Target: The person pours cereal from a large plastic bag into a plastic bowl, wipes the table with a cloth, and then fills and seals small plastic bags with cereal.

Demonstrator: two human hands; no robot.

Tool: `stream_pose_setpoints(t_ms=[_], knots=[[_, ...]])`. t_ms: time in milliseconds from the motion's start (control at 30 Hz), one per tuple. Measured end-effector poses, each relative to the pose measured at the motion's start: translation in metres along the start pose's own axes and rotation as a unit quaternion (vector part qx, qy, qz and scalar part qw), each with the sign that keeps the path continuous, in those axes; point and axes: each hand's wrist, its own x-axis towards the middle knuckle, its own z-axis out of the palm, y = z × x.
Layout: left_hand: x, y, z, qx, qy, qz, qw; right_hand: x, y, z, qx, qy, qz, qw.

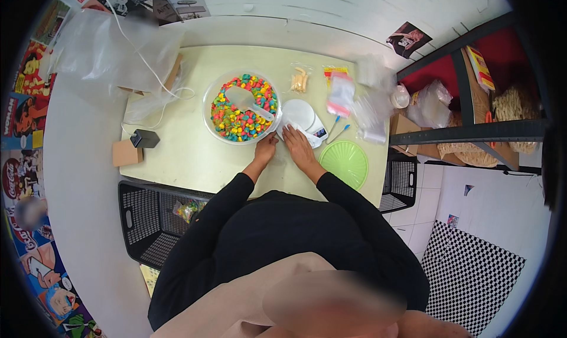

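Note:
My right hand (299, 148) lies palm down, fingers stretched forward, over crumpled thin white material (312, 139) at the near side of a white kitchen scale (299, 113). Whether it grips this material, a cloth or plastic, is unclear. My left hand (266, 148) is by the near right rim of a clear round bowl (208, 124); its fingertips are curled and partly hidden. Colourful puffed snack pieces (241, 127) fill the bowl, with a translucent scoop (241, 99) lying on top. Right of my right hand is a round green ribbed lid (343, 165).
Beyond the scale lie a bag of pale sticks (300, 80), clear plastic bags (370, 112) and two blue-tipped sticks (338, 134). A black box (145, 138) and white cable are at left. Black crates (146, 222) flank the table; a shelf (465, 134) stands at right.

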Motion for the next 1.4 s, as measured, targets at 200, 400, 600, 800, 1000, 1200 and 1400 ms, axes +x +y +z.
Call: stream_pose_setpoints(t_ms=[200,400,600,800,1000,1200,1400], knots=[[0.015,0.007,0.018,0.029,0.005,0.048,0.998,-0.027,-0.018,0.0,0.048,0.032,0.131,0.99],[0.027,0.033,0.033,0.084,-0.011,0.024,0.996,-0.028,-0.012,-0.006,0.186,0.059,0.179,0.964],[0.051,0.026,0.033,0.076,-0.014,0.065,0.995,-0.038,0.003,-0.027,0.241,0.093,0.199,0.945],[0.06,0.043,0.037,0.019,-0.062,0.026,0.998,-0.046,0.008,-0.006,0.245,0.053,0.113,0.961],[0.04,0.045,0.028,0.023,0.029,0.11,0.993,-0.034,0.01,-0.013,0.237,0.112,0.231,0.937],[-0.062,0.025,-0.038,-0.081,-0.003,0.001,0.997,-0.003,0.013,-0.015,0.234,0.185,0.223,0.928],[-0.098,0.02,-0.108,-0.155,0.255,-0.041,0.954,0.041,0.013,-0.015,0.233,0.204,0.204,0.929]])
